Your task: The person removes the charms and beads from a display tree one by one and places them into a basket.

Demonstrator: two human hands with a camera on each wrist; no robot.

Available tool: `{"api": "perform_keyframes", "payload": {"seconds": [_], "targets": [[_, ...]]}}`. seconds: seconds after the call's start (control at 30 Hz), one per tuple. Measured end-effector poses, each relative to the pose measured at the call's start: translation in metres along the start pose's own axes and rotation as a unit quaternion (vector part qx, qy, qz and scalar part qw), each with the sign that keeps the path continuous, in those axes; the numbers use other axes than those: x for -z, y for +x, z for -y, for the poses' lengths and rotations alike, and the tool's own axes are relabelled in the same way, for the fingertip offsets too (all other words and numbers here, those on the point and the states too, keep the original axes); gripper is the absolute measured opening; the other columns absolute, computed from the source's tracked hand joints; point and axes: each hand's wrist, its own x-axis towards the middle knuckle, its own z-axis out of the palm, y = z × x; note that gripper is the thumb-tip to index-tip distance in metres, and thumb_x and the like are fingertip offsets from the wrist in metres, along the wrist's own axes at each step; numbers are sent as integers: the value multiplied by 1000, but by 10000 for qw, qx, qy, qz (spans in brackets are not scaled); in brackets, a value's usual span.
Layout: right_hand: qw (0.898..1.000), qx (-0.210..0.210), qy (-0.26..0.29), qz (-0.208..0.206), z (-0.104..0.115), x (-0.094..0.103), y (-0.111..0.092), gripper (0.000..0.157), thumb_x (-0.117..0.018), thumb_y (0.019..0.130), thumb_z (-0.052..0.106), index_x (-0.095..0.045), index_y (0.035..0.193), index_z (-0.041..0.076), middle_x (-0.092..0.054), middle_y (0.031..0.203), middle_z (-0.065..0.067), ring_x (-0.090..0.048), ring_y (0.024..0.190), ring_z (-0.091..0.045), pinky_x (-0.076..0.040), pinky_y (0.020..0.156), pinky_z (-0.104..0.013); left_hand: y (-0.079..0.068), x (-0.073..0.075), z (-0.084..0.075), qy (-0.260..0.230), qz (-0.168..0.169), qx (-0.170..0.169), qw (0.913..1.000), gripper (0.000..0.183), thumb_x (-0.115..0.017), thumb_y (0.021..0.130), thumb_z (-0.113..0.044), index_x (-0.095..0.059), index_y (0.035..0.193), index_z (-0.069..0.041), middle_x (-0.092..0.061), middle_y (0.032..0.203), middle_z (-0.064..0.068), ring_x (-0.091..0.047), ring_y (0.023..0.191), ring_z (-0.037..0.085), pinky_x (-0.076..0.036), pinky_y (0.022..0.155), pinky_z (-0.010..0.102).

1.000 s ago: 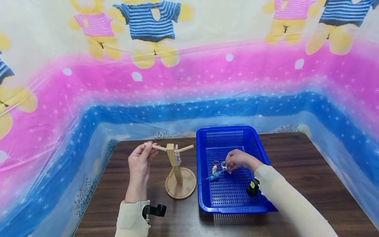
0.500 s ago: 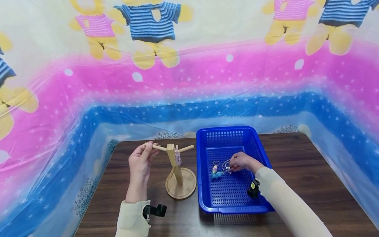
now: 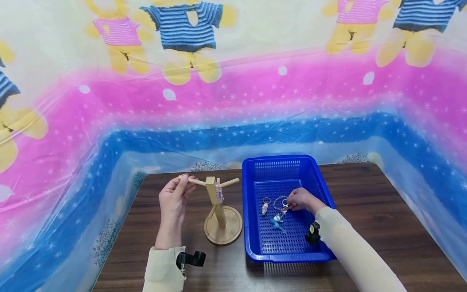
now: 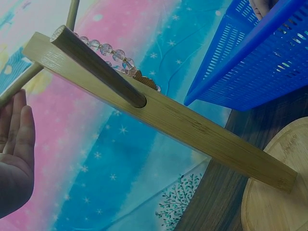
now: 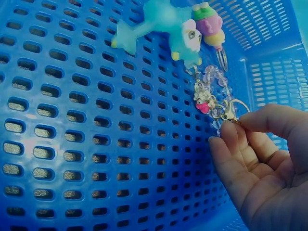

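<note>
My left hand (image 3: 172,205) pinches the tip of one peg of a wooden stand (image 3: 220,217), which has a round base and several pegs. A clear and pinkish bead bracelet (image 4: 107,49) hangs on the stand. Inside the blue basket (image 3: 279,258), my right hand (image 3: 300,199) pinches the metal clasp of a keychain (image 5: 161,20) between thumb and fingertips. A teal figure with a white face dangles from that clasp and lies along the basket floor. Beside it are a clear bead bracelet (image 5: 222,82) and a smaller green, pink and yellow keychain (image 5: 210,24) with its own ring.
The basket stands right of the wooden stand on a dark wood table (image 3: 372,219). Patterned cloth (image 3: 233,101) hangs behind and at both sides of the table. Each wrist carries a black camera mount (image 3: 191,258).
My right hand has shifted right inside the basket. The teal-figure keychain has been drawn right and nearer, apart from the small multicoloured keychain. My left hand stays on the peg.
</note>
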Motion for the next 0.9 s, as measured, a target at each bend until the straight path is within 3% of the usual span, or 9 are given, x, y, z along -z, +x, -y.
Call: {"api": "perform_keyframes", "payload": {"seconds": [0.23,0.5,0.7,0.9], "targets": [[9999,-91,15,-56,-2,-1,2,18,-54,90,-5,-53,78,8,-60,83,-5,-61,74,-16,-65,75,-34,0,-1,0,-37,4,-2,10000,23,-60,101,0,-75,87,-10,-79,82,-1,-77,77,5,-65,75,18],[9998,-159,53,-141,-6,-1,5,18,-56,90,-5,-56,76,7,-63,84,-6,-62,73,-17,-65,73,-33,0,0,1,-143,68,4,9999,21,-62,100,0,-75,87,-9,-80,82,0,-77,77,6,-65,75,18],[9992,-316,107,-234,-8,-2,8,7,-59,91,-2,-65,88,-2,-67,84,-7,-64,71,-15,-65,71,-31,-1,0,0,-55,94,-67,9999,22,-61,101,-1,-75,87,-10,-80,82,-1,-77,77,5,-65,75,18],[9979,-504,288,-304,-10,-3,11,10,-62,92,-1,-67,97,-7,-67,77,-4,-63,66,-12,-64,65,-28,0,1,1,-143,116,-55,9998,21,-62,100,0,-76,87,-10,-80,82,0,-77,77,6,-65,75,18]]}}
